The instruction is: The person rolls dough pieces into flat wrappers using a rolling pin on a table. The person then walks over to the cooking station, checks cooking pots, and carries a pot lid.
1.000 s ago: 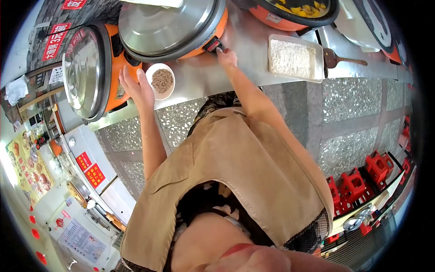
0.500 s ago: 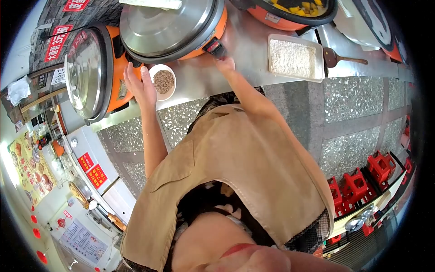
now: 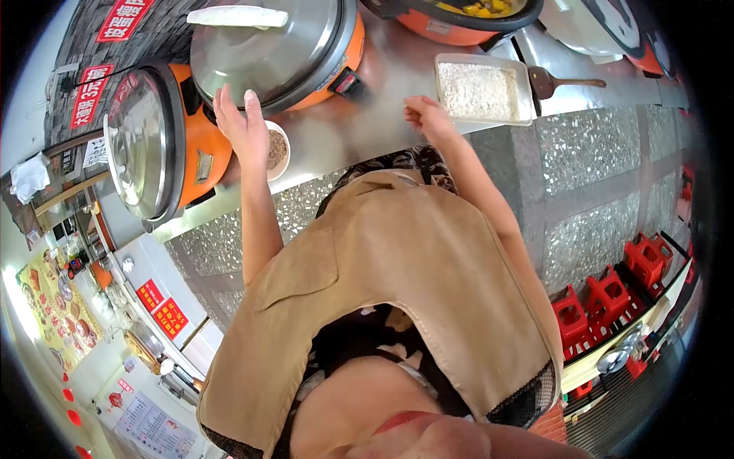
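Observation:
My left hand [image 3: 243,128] is open with fingers spread and holds nothing. It is raised in front of the big orange cooker [image 3: 325,96], its fingertips overlapping the lower edge of the metal lid [image 3: 260,57]; whether they touch cannot be told. Partly behind this hand is a white bowl [image 3: 284,164] of brown crumbly food. My right hand [image 3: 430,120] hangs over the counter with its fingers curled in, and nothing shows in them. Beside it stands a pale rectangular tray [image 3: 523,92] of white granular food.
A second orange cooker [image 3: 206,149] with a glassy lid stands at the left. Another orange pot [image 3: 428,27] with yellow chunks is at the back. A brown wooden spatula [image 3: 569,82] lies right of the tray. Red stools [image 3: 608,294] stand at the lower right.
My right hand has left the front switch of the big cooker and moved right, close to the tray. My left hand has risen from beside the bowl toward the lid's edge.

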The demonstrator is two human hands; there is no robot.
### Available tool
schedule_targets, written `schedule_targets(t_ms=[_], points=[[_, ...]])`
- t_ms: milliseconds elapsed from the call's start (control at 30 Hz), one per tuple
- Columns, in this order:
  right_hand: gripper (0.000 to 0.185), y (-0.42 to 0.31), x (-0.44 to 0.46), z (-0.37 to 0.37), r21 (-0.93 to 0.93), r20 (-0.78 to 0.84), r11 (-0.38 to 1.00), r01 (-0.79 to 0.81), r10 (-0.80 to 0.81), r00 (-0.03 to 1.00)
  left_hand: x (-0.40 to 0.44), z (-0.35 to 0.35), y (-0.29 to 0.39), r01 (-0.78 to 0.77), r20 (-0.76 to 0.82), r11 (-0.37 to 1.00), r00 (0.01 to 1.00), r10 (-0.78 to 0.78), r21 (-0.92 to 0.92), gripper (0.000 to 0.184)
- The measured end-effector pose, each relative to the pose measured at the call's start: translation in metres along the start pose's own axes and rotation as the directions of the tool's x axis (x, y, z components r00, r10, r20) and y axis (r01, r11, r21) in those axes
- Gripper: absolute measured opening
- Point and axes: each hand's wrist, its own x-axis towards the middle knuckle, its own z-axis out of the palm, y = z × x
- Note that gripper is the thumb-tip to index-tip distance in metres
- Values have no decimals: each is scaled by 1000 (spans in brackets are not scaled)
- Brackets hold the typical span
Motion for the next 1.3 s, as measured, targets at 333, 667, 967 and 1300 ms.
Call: schedule_targets(t_ms=[333, 667, 967, 1300], points=[[13, -43, -57, -65, 417, -230, 876, 241, -155, 961, 53, 22, -6, -101, -58, 992, 993, 105, 74, 58], [13, -44, -67, -64, 445, -293, 858, 256, -130, 947, 65, 28, -19, -57, -34, 993, 998, 60, 101, 63], [14, -28, -34, -75, 480, -43, 855, 199, -203, 978, 63, 19, -54, -38, -45, 976, 998, 49, 215, 63], [12, -76, -17, 34, 345, -98, 917, 202, -178, 979, 203, -153, -152, -11, -389, 925, 906, 170, 380, 39]])
